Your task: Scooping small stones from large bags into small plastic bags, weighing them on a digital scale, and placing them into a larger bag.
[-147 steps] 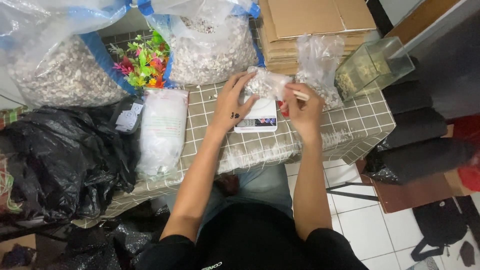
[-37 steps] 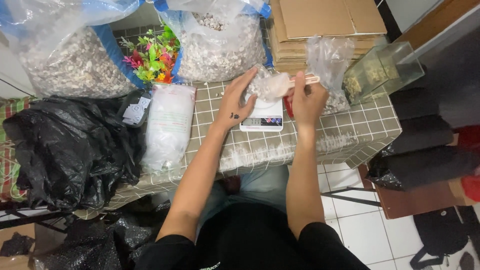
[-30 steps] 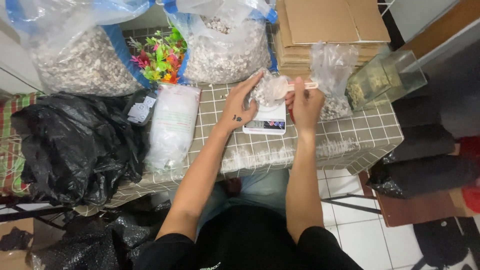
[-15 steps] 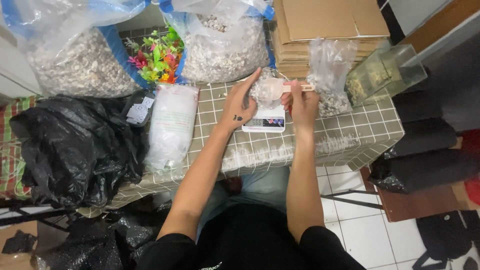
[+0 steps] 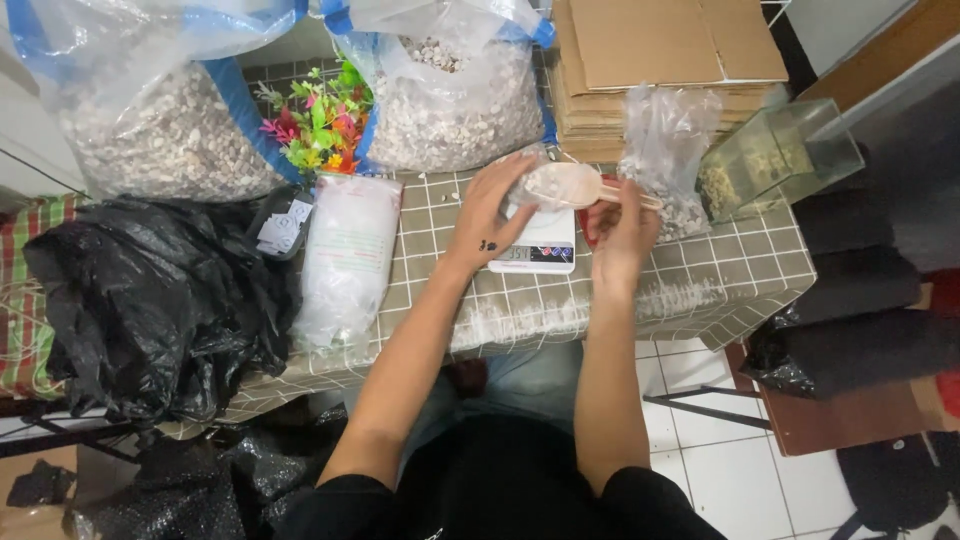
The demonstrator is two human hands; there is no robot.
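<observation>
1. Head cam looks down at your two bare arms over a tiled table (image 5: 700, 290) w/ a small digital scale (image 5: 535, 250) in front of you.
2. Your right hand (image 5: 622, 222) is clenched round the handle of a pale scoop (image 5: 565, 184); the bowl sits above the scale, carrying small pale pieces.
3. Your left hand (image 5: 492, 205) has its fingers curled loosely, touching the scoop bowl and a small clear bag (image 5: 527, 168) on the scale. Can't tell if it pinches the bag or just steadies it.
4. Handling, as a judgement: the scoop looks stiff and light; hold it at the handle end and keep it level, since loose pieces would likely spill. The bag looks thin, soft and slippery; take it at the rim, not the belly.
5. Around you: two big clear sacks of pale pieces, left sack (image 5: 165, 140) and middle sack (image 5: 450, 100), w/ colourful plastic plants (image 5: 315, 125) between them; a long white packet (image 5: 345, 255) lies left of the scale; a black plastic bag (image 5: 140, 300) at far left; flat cardboard (image 5: 650, 50) behind; another clear bag (image 5: 665, 140) and a small glass tank (image 5: 775, 160) to the right.
</observation>
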